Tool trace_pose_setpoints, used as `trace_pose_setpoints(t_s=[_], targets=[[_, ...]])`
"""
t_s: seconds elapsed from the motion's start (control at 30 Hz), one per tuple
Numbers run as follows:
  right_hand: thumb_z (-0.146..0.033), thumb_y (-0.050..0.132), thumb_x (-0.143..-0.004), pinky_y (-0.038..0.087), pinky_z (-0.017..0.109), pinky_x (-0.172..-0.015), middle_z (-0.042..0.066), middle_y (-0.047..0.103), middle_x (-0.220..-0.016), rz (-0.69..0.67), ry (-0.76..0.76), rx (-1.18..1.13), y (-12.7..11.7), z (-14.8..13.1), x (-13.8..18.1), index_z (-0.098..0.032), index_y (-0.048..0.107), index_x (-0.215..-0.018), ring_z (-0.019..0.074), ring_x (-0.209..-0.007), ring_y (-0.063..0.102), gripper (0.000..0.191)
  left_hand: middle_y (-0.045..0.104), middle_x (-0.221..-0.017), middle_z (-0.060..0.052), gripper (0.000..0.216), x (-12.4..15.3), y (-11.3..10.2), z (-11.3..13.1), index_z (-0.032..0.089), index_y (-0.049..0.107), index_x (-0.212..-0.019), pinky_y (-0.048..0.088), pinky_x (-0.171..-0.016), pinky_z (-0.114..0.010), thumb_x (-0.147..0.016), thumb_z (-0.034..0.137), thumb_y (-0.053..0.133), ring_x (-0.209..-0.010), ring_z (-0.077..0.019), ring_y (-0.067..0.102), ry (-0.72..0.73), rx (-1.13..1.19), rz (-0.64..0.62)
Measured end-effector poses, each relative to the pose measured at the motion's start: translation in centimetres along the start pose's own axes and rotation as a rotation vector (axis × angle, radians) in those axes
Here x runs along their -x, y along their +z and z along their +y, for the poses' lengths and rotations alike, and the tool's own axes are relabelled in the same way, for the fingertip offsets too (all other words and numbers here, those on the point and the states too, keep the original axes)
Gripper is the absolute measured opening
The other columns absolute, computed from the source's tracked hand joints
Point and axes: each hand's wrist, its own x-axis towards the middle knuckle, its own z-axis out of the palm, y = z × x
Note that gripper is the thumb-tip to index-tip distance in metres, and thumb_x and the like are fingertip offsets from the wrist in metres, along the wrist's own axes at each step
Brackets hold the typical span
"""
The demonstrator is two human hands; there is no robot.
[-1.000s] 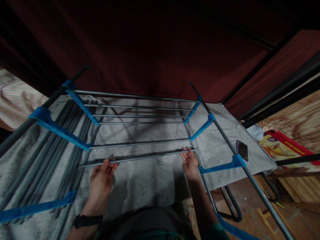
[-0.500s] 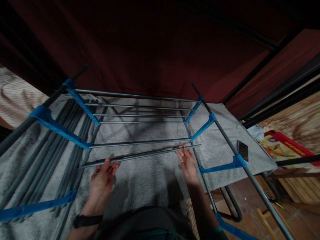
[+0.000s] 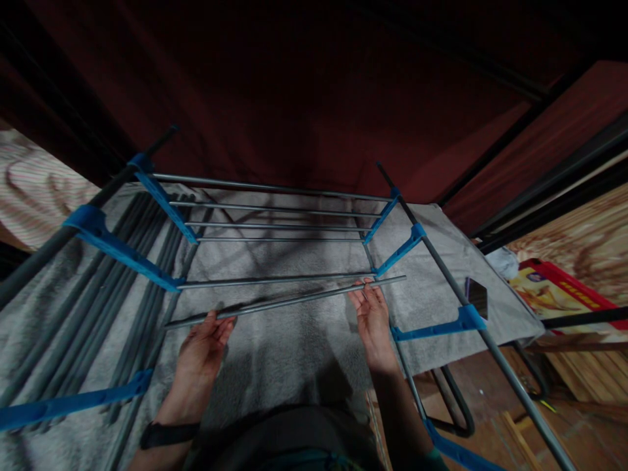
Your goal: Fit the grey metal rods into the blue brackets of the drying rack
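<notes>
Between my two hands I hold a grey metal tube (image 3: 294, 299), tilted with its right end higher in view. My left hand (image 3: 205, 343) pinches it near its left end, and my right hand (image 3: 371, 314) grips it a short way in from the right end. Around it stands a rack frame of grey tubes joined by blue plastic brackets, such as the left bracket (image 3: 130, 254) and the right bracket (image 3: 400, 250). Just beyond the held tube, a crossbar (image 3: 275, 281) spans the two sides. Further crossbars (image 3: 275, 227) run across the upper tier.
A grey cloth (image 3: 294, 366) covers the surface below. Several loose grey tubes (image 3: 93, 314) lie at the left. A phone (image 3: 475, 299) and a red and yellow box (image 3: 559, 291) are at the right. Dark red fabric (image 3: 294, 98) hangs behind.
The held tube has shifted slightly to the right, and its right end has risen in view. My right hand has moved a little right with it.
</notes>
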Motion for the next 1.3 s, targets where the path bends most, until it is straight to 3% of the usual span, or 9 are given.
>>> trace_pose_setpoints(t_s=[0.17, 0.63, 0.97, 1.13, 1.2, 1.3], targets=[[-0.027, 0.074, -0.080, 0.053, 0.037, -0.096, 0.001, 0.070, -0.103, -0.064, -0.012, 0.022, 1.0, -0.8, 0.3, -0.024, 0.067, -0.096, 0.0159, -0.099, 0.067, 0.018, 0.063, -0.063, -0.002, 0.023, -0.4, -0.1, 0.0, 0.014, 0.061, -0.073, 0.058, -0.062, -0.019, -0.092, 0.007, 0.051, -0.063, -0.0111, 0.068, -0.023, 0.006, -0.014], [-0.036, 0.077, -0.076, 0.056, 0.038, -0.088, -0.001, 0.071, -0.096, -0.241, 0.028, 0.199, 3.9, -2.0, 2.2, -0.027, 0.067, -0.102, 0.0158, -0.087, 0.066, 0.030, 0.064, -0.064, -0.002, 0.019, 0.7, 0.4, 0.2, 0.014, 0.057, -0.079, 0.058, -0.058, -0.016, -0.094, 0.008, 0.048, -0.062, -0.0104, 0.067, -0.080, 0.018, -0.070], [-0.037, 0.076, -0.077, 0.057, 0.038, -0.086, -0.001, 0.070, -0.091, -0.220, -0.071, 0.209, 4.6, -2.5, 2.2, -0.026, 0.066, -0.101, 0.0149, -0.083, 0.066, 0.028, 0.067, -0.073, -0.005, 0.019, 1.5, 1.0, 0.2, 0.015, 0.057, -0.081, 0.059, -0.061, -0.019, -0.097, 0.015, 0.047, -0.070, -0.0126, 0.070, -0.146, -0.033, -0.113], [-0.036, 0.075, -0.079, 0.055, 0.041, -0.091, 0.000, 0.070, -0.093, -0.186, -0.149, 0.197, 4.7, -3.8, 1.5, -0.026, 0.066, -0.101, 0.0141, -0.084, 0.066, 0.026, 0.071, -0.084, -0.013, 0.030, 2.1, 1.0, 0.1, 0.011, 0.063, -0.088, 0.059, -0.066, -0.026, -0.099, 0.030, 0.044, -0.078, -0.0179, 0.072, -0.155, -0.217, -0.234], [-0.035, 0.075, -0.079, 0.056, 0.040, -0.089, -0.001, 0.070, -0.093, -0.178, -0.168, 0.191, 4.6, -4.4, 1.1, -0.027, 0.066, -0.101, 0.0142, -0.085, 0.066, 0.025, 0.072, -0.087, -0.015, 0.031, 2.5, 0.6, -0.2, 0.010, 0.065, -0.094, 0.059, -0.069, -0.030, -0.095, 0.038, 0.051, -0.081, -0.0213, 0.072, -0.159, -0.362, -0.326], [-0.035, 0.076, -0.078, 0.057, 0.039, -0.086, -0.001, 0.070, -0.093, -0.165, -0.193, 0.183, 4.4, -5.1, 0.8, -0.027, 0.067, -0.100, 0.0140, -0.085, 0.065, 0.025, 0.071, -0.079, -0.009, 0.035, 2.9, -0.2, -0.9, 0.013, 0.067, -0.093, 0.056, -0.067, -0.031, -0.083, 0.047, 0.066, -0.074, -0.0212, 0.069, 0.078, -0.610, -0.384]])
